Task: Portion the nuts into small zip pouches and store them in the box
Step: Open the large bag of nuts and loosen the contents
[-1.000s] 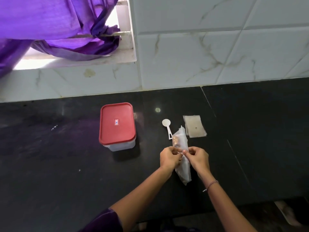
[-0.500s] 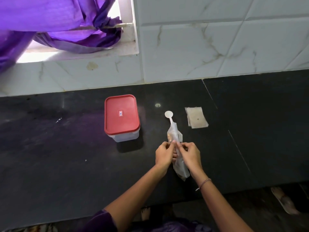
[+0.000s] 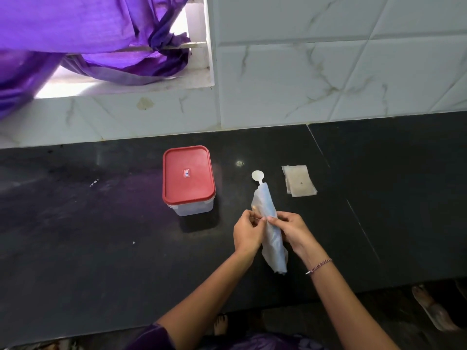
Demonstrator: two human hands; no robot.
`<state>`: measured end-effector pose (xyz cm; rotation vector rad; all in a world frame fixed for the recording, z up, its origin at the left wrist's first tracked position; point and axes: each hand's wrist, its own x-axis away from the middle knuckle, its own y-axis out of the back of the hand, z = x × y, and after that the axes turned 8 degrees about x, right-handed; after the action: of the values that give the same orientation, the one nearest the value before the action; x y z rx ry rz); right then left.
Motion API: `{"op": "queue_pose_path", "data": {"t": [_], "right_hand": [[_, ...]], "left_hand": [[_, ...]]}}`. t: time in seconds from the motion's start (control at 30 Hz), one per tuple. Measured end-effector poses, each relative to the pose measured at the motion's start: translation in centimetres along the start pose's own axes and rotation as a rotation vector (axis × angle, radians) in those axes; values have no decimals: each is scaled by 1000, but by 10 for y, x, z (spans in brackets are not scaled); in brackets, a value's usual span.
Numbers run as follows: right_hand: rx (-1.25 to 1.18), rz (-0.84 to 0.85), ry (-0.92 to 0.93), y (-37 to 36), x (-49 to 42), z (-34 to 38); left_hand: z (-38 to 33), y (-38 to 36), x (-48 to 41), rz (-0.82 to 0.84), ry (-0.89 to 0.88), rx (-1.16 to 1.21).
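Two hands meet at the middle of a long, rolled-up plastic bag (image 3: 269, 215). The left hand (image 3: 249, 234) pinches it from one side with curled fingers. The right hand (image 3: 294, 232) pinches it from the other side the same way. A few brown nuts (image 3: 254, 206) show through near the top of the bag. I cannot tell how many are inside.

It looks like the bag is being opened, so the job has hardly begun.

A white spoon (image 3: 257, 176) lies just behind the bag, on the black counter (image 3: 101, 236). Near it, to the right, sits a flat pile of small zip pouches (image 3: 299, 180). They all look empty. Off to the left stands the box (image 3: 194, 209) with its red lid (image 3: 188, 176) shut on top. No pouch is filled yet, and none has gone in the box, as far as I can see.
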<state>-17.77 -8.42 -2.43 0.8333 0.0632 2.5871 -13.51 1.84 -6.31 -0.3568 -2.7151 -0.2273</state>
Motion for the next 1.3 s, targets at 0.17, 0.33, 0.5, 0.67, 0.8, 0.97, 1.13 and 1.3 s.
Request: {"op": "queue_pose_path", "data": {"t": [0.17, 0.33, 0.5, 0.67, 0.8, 0.97, 1.13, 1.3], "right_hand": [[51, -57, 15, 1, 2, 13], [120, -89, 115, 1, 3, 14], [80, -53, 91, 2, 3, 25], [6, 32, 27, -4, 11, 35], [-95, 77, 8, -5, 14, 41], [-5, 86, 58, -5, 14, 42], [-202, 93, 40, -9, 12, 38], [-376, 107, 6, -14, 16, 41]], "left_hand": [[-12, 0, 0, -49, -53, 64], [-20, 1, 1, -19, -27, 159], [-22, 9, -1, -8, 40, 176], [-31, 14, 0, -108, -35, 149], [-37, 14, 1, -72, -19, 194], [-44, 13, 3, -33, -36, 211], [-45, 17, 0, -21, -42, 224], [-45, 22, -5, 13, -93, 207]]}}
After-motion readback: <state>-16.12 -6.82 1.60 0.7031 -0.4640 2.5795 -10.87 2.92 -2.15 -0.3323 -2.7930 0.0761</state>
